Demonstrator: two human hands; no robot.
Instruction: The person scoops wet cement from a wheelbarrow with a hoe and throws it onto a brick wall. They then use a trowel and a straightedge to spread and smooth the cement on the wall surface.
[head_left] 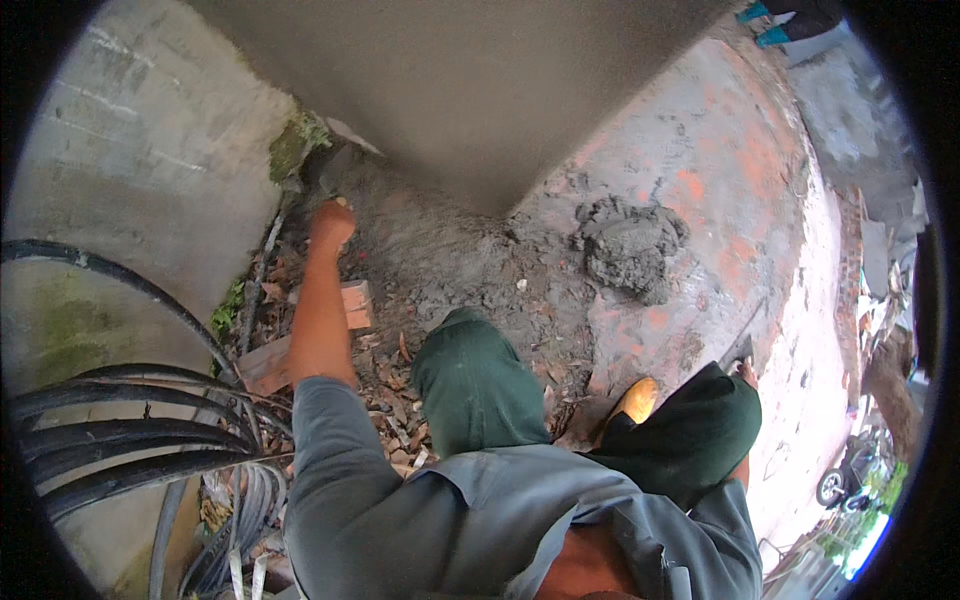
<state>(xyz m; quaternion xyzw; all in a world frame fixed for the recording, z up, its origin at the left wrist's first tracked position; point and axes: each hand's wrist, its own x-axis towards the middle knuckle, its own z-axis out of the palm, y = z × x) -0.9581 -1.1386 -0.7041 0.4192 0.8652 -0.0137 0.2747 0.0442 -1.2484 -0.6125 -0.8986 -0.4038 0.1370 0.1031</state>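
My left hand (331, 228) reaches forward, its fingers closed round the pale handle of a trowel. The trowel's grey blade (338, 172) lies against wet mortar (400, 215) at the foot of a grey plastered pillar (450, 90), near the left wall. Behind my right knee, my right hand (747, 374) shows only its fingers, curled at the edge of a flat grey tool (738, 352). Most of that tool is hidden by the knee. A heap of wet mortar (632, 245) sits on the smeared reddish floor, between the pillar and my right knee.
Thick black cables (130, 440) loop along the stained left wall (120, 180). Bricks (356, 304) and rubble with dry leaves (400, 410) lie by my left arm. My yellow boot (638, 398) stands on the floor. Another person's blue-green footwear (770, 35) shows at top right.
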